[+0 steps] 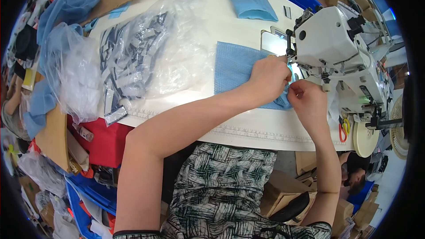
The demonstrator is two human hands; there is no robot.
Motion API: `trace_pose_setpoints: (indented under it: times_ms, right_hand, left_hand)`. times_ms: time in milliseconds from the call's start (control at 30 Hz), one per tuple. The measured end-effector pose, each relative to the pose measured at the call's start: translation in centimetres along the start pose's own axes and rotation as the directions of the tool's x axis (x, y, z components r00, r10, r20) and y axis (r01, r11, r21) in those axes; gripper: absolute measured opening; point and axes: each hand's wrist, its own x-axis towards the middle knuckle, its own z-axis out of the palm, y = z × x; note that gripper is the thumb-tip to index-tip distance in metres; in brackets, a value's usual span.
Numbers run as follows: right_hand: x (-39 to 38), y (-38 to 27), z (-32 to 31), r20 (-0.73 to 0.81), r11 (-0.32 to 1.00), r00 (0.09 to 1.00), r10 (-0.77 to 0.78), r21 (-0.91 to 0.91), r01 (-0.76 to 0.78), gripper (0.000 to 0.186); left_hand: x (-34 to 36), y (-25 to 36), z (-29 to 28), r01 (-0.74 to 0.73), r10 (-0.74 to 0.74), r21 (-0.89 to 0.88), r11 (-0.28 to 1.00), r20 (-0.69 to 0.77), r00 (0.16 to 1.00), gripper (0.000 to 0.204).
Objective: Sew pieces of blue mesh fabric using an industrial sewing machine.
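A piece of blue mesh fabric (232, 68) lies flat on the white table, its right edge at the needle area of a white sewing machine (325, 35). My left hand (270, 77) is closed on the fabric's right part, fingers curled close beside the machine's presser area. Just to the right and nearer, my right hand (307, 99) pinches the fabric's bunched right edge between thumb and fingers. The fingertips of both hands almost meet. The machine's lamp lights that spot brightly, and my left hand hides part of the fabric edge.
Left on the table (195, 130) sits a clear plastic bag (133, 57) of dark and white label-like strips. A folded blue mesh piece (250, 0) lies at the back. Scissors (343, 130) with red and yellow handles rest right. A printed ruler scale follows the front edge.
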Motion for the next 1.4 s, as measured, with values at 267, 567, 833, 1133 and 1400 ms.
trace_pose_setpoints:
  times_ms: [267, 567, 833, 1133, 1400]
  right_hand:
    - [0.4, 1.3, -0.3, 0.133, 0.986, 0.979, -0.157, -0.041, 0.163, 0.006]
    - [0.9, 1.7, -0.5, 0.229, 0.985, 0.958, -0.171, 0.033, 0.168, 0.008]
    - [0.1, 4.1, -0.6, 0.169, 0.917, 0.952, -0.256, 0.355, 0.184, 0.020]
    - [0.1, 7.3, 2.8, 0.014, 0.905, 0.905, -0.425, 0.012, 0.424, 0.069]
    - [-1.8, 6.4, 2.8, -0.013, 0.873, 0.897, -0.441, 0.228, 0.432, 0.062]
  left_hand:
    - [-1.8, -0.8, -3.8, -0.213, 0.206, 0.044, 0.976, 0.126, 0.971, 0.015]
    - [-2.1, -0.2, -3.7, -0.275, 0.239, 0.104, 0.956, 0.273, 0.932, 0.026]
    - [-1.9, -0.3, -3.5, -0.290, 0.226, 0.168, 0.942, 0.321, 0.920, 0.032]
    - [-1.9, -0.3, -3.8, -0.303, 0.250, 0.131, 0.944, 0.317, 0.915, 0.034]
    - [-2.0, -0.8, -4.5, -0.286, 0.278, -0.002, 0.958, 0.244, 0.929, 0.037]
